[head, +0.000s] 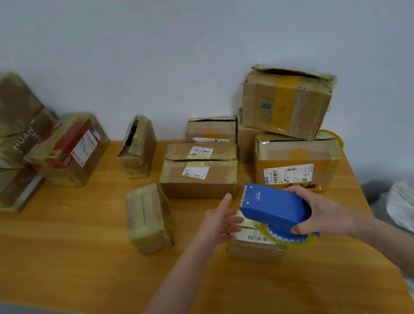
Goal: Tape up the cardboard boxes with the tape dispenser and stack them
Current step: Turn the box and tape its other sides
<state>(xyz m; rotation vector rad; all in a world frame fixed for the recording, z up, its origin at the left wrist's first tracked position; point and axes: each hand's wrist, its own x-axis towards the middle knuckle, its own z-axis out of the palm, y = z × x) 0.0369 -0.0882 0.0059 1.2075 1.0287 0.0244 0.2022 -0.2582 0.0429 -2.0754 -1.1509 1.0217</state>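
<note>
On the wooden table (52, 249), toward its front right, we see a small cardboard box (256, 252) under a blue tape dispenser (273, 207).
Our right hand (317, 211) wraps fingers and thumb round the dispenser, its roll end low over the box's top; our left hand (220, 222) lies with straight fingers on that top, just beside it. A taped box (148, 219) stands to the left, more boxes (199, 177) crowd behind, and a stack (66, 152) sits far left against the wall (181, 38).
</note>
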